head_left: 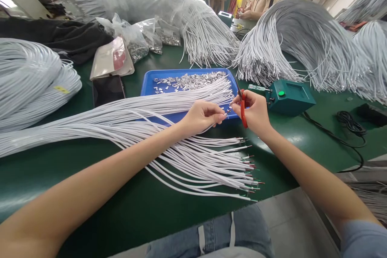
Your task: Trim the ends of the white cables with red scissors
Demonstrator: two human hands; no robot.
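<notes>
My left hand (203, 117) pinches the end of a white cable just above the front edge of a blue tray (148, 84). My right hand (254, 113) is closed around red-handled scissors (243, 113), its fingertips close to that cable end. Small metal pieces (193, 82) lie loose in the tray. A bundle of white cables (169, 102) rests across the tray with its ends at the right side. In front, another spread of white cables (205, 165) lies on the table, with red and green wire tips showing.
A green device (292, 97) stands right of the tray, its black cord (332, 133) trailing rightward. Large cable bundles (320, 44) line the back. A phone (108, 90), plastic bags (142, 40) and a cable coil (36, 82) lie left. Another person (261, 2) sits across the table.
</notes>
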